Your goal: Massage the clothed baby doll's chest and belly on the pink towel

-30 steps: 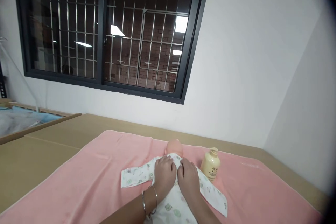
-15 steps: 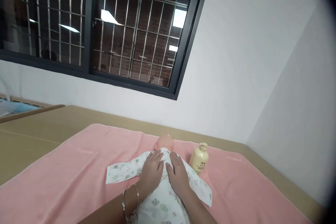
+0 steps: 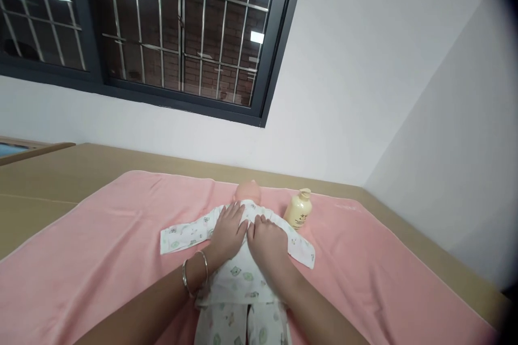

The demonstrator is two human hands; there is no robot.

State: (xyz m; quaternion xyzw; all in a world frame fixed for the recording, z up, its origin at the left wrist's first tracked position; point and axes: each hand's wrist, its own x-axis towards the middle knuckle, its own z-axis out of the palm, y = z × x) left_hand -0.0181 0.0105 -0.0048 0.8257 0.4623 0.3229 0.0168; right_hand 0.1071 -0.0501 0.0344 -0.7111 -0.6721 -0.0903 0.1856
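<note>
A baby doll (image 3: 247, 192) lies on its back on a pink blanket (image 3: 133, 259), its head toward the wall. It wears a white baby shirt (image 3: 243, 280) with a small green print and matching trousers (image 3: 226, 326); both sleeves are spread out sideways. My left hand (image 3: 229, 232), with bangles at the wrist, rests flat on one side of the chest, fingers stretched. On the other side of the chest, my right hand (image 3: 269, 240) has its fingers curled in against the shirt front; the fingertips are partly hidden.
A pale yellow pump bottle (image 3: 298, 210) stands on the blanket to the right of the doll's head. Under the blanket is a tan tabletop (image 3: 121, 159), against a white wall (image 3: 324, 135) with a dark-framed barred window (image 3: 267, 64). A wooden edge (image 3: 40, 152) lies at far left.
My right hand has gone from lying flat to curled fingers on the shirt front. My left hand stays flat on the chest. The view has tilted down, showing the trousers.
</note>
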